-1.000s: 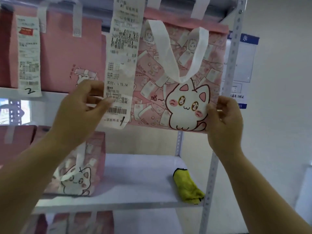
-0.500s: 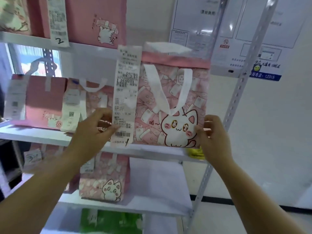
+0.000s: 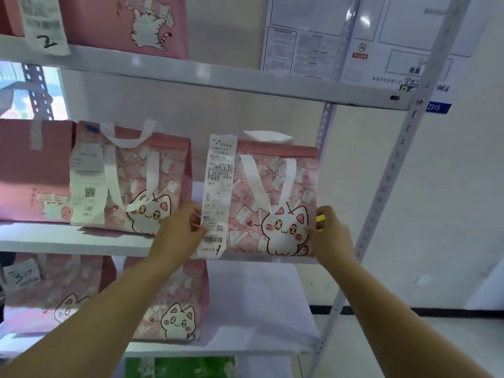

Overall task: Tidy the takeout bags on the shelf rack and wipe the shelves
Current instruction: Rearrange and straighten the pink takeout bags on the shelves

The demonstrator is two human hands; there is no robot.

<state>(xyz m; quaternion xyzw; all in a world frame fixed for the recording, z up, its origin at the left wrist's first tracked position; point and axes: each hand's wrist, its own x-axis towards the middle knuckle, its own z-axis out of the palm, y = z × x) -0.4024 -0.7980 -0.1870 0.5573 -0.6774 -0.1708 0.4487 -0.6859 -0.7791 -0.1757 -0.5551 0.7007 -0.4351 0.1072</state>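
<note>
A pink cat-print takeout bag (image 3: 272,192) with white handles and a long receipt (image 3: 218,192) stands at the right end of the middle shelf (image 3: 68,238). My left hand (image 3: 180,230) grips its lower left edge by the receipt. At the lower right corner my right hand (image 3: 330,236) grips the bag. A bit of yellow cloth (image 3: 321,221) shows just behind the right hand, mostly hidden. A second cat-print bag (image 3: 141,181) with a receipt stands close to the left of the held one.
Plain pink bags sit on the upper shelf (image 3: 191,75) and at the middle shelf's left end. Two more cat bags (image 3: 174,304) stand on the lower shelf, a green bag (image 3: 191,366) below. The rack's perforated post (image 3: 395,170) rises at right. Notices hang on the wall.
Both hands have carried the cat-print bag down from the upper shelf level to the middle shelf, where its base now meets the shelf. The view has tilted downward.
</note>
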